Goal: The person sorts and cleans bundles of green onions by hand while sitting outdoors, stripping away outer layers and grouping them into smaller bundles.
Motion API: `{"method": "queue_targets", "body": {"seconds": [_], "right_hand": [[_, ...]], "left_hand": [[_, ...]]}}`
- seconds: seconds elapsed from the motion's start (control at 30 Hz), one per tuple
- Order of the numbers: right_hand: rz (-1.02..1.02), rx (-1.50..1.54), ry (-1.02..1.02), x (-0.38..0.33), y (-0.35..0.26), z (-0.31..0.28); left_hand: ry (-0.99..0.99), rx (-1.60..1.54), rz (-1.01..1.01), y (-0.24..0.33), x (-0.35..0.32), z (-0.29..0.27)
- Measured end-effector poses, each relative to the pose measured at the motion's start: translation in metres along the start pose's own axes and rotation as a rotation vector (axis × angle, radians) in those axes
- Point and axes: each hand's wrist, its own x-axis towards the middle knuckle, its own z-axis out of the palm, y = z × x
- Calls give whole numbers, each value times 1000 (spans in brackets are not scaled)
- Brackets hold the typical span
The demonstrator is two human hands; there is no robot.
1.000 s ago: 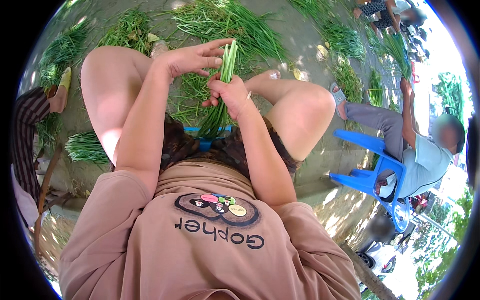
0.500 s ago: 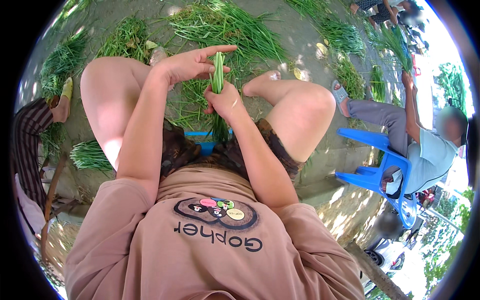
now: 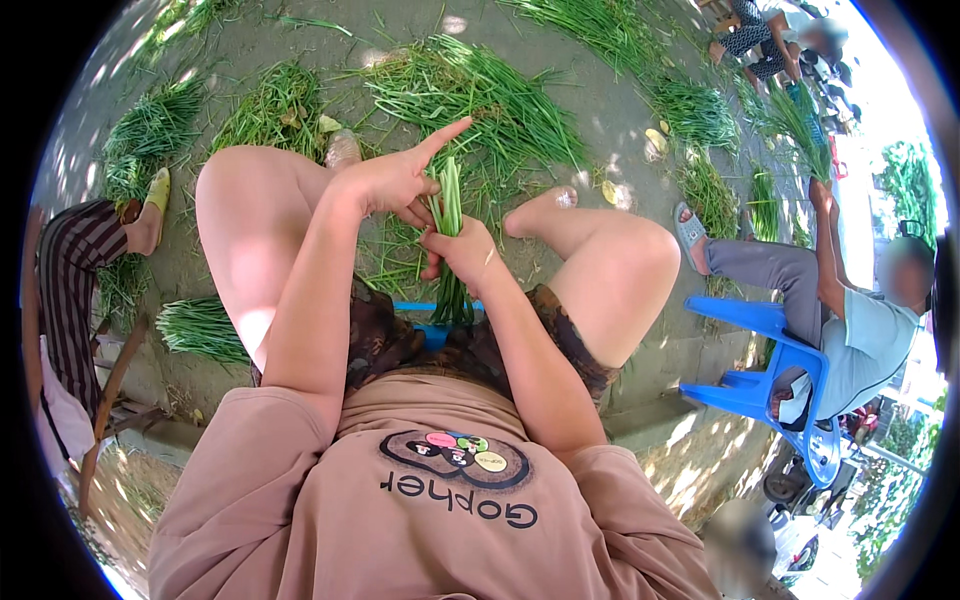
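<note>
A bunch of green chives (image 3: 448, 200) stands nearly upright between my knees, its pale cut ends pointing away from me and its dark leaves hanging toward my lap. Wrapped round its middle is my right hand (image 3: 463, 252), closed on the stems. On the left side of the bunch my left hand (image 3: 392, 184) has its index finger stretched out and its other fingers partly bent, with fingertips touching or right beside the stems. I cannot see anything held in it. Beyond my hands lies a large heap of chives (image 3: 475, 95) on the ground.
Further piles of chives (image 3: 268, 110) lie around me, with a neat bundle (image 3: 205, 328) beside my left thigh. At right, a person on a blue plastic chair (image 3: 755, 385) holds chives (image 3: 805, 130). A striped trouser leg (image 3: 70, 290) shows at left. Another person sits far right.
The whole view has shifted slightly. Both hands and the bunch have come a little nearer my body. My left fingers have moved from around the stem tops down to the bunch's left side.
</note>
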Motion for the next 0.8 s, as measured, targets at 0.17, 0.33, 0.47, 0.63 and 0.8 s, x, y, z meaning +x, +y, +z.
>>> {"method": "queue_targets", "body": {"seconds": [0.17, 0.33, 0.47, 0.63, 0.8], "right_hand": [[-70, -221, 38, -3, -5, 5], [-18, -145, -37, 5, 11, 6], [4, -184, -38, 2, 10, 3], [-27, -308, -7, -7, -1, 9], [-38, -275, -25, 5, 9, 6]], "left_hand": [[42, -7, 10, -4, -1, -2], [46, 120, -101, -3, 1, -1], [87, 138, -100, -8, 0, -7], [215, 237, -122, 3, -5, -3], [268, 353, 102, -16, 14, -7]]}}
